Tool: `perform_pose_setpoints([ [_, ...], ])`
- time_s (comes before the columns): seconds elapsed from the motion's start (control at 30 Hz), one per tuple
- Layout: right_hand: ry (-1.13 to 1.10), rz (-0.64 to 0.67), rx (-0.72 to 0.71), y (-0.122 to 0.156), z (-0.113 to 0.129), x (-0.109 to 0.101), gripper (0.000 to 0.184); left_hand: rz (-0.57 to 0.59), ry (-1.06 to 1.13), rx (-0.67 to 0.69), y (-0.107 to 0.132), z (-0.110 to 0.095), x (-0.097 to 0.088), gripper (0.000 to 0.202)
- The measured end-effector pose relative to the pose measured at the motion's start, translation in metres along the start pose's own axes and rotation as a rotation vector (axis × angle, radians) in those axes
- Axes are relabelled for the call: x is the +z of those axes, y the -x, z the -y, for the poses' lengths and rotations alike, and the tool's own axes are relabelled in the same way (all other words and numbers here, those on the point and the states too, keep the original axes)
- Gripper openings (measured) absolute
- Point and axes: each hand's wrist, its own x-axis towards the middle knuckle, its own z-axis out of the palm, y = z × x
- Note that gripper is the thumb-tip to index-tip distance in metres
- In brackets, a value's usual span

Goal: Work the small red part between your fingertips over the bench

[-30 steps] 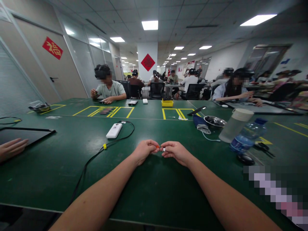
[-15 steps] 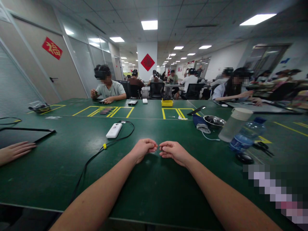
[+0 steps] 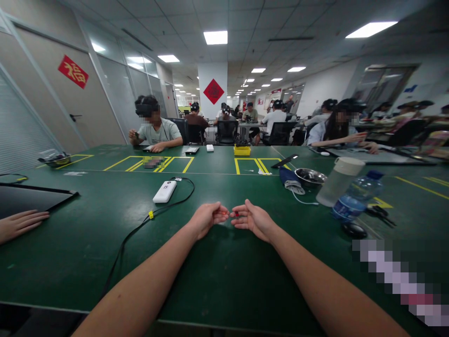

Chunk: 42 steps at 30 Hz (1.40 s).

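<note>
My left hand (image 3: 206, 218) and my right hand (image 3: 253, 218) meet fingertip to fingertip above the green table (image 3: 105, 243). The left fingers are curled and pinch a tiny orange-red piece (image 3: 224, 213). The right hand has its thumb lifted and its fingers curled round a small red piece (image 3: 236, 215); what the pieces are is too small to tell. Both forearms rest low over the table's near edge.
A white power bank (image 3: 164, 191) with a black cable (image 3: 140, 224) lies ahead left. A steel bowl (image 3: 310, 177), a cloudy jug (image 3: 339, 181), a water bottle (image 3: 356, 198) and a black mouse (image 3: 354, 230) stand right. Another person's hand (image 3: 21, 223) rests left by a tablet (image 3: 31, 196).
My hands drew slightly apart, then touched again, and the right thumb has lifted. The other person's hand at the left slid a little forward on the table.
</note>
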Motion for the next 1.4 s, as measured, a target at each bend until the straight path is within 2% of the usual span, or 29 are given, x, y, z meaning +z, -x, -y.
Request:
perform_pose_setpoints([
  [0.2,-0.009,0.005,-0.002,0.001,0.000,0.000,0.044,-0.013,0.056,-0.013,-0.001,-0.003,-0.001,0.040],
  [0.47,0.051,0.027,-0.014,0.000,-0.002,-0.001,0.021,-0.010,0.047,0.002,-0.002,0.000,-0.001,0.033],
  [0.6,0.071,0.011,-0.023,-0.001,-0.003,-0.003,0.022,0.005,0.026,0.016,0.000,-0.001,0.001,0.026],
  [0.83,0.086,0.016,-0.028,0.000,-0.002,-0.001,0.021,0.016,0.036,0.037,0.000,-0.001,0.000,0.028],
  [1.23,0.110,0.033,-0.065,0.004,-0.001,0.001,0.029,0.038,-0.011,0.014,0.000,0.003,0.000,0.029],
  [1.4,0.123,0.021,-0.070,0.005,0.002,0.001,0.030,0.093,-0.009,0.006,0.000,0.007,0.001,0.030],
])
